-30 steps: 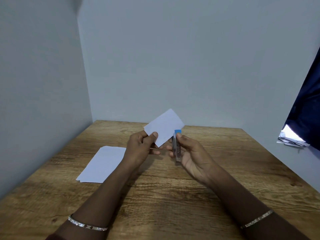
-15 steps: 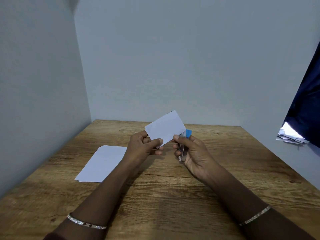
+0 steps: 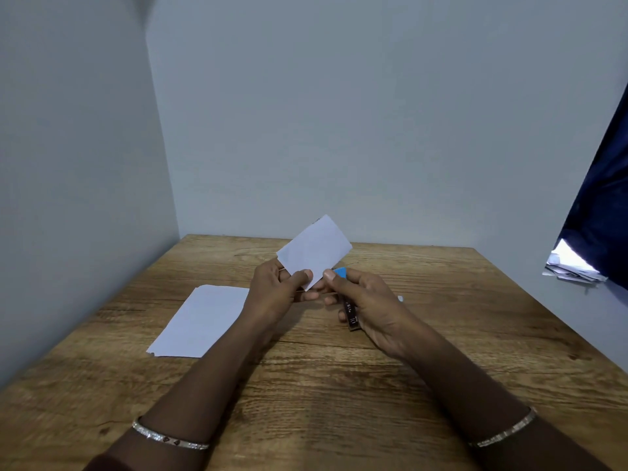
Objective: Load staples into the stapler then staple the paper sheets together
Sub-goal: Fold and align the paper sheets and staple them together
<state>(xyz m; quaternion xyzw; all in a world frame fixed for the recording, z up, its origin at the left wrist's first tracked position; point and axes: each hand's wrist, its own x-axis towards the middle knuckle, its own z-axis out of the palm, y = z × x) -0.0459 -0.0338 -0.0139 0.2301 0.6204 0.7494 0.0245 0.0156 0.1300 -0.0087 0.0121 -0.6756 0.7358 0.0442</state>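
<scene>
My left hand (image 3: 272,295) pinches the small paper sheets (image 3: 314,253) up above the middle of the desk (image 3: 323,385). My right hand (image 3: 372,302) grips the little blue stapler (image 3: 351,312) just beside their bottom corner. I think it's stapling time: next, slide the corner in and squeeze hard.

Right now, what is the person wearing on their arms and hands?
No sleeves cover the forearms, and no gloves or rings show on the left hand or right hand. Each arm carries one thin silver-coloured bangle: the left bangle shows small dark marks, the right bangle looks plain.
</scene>
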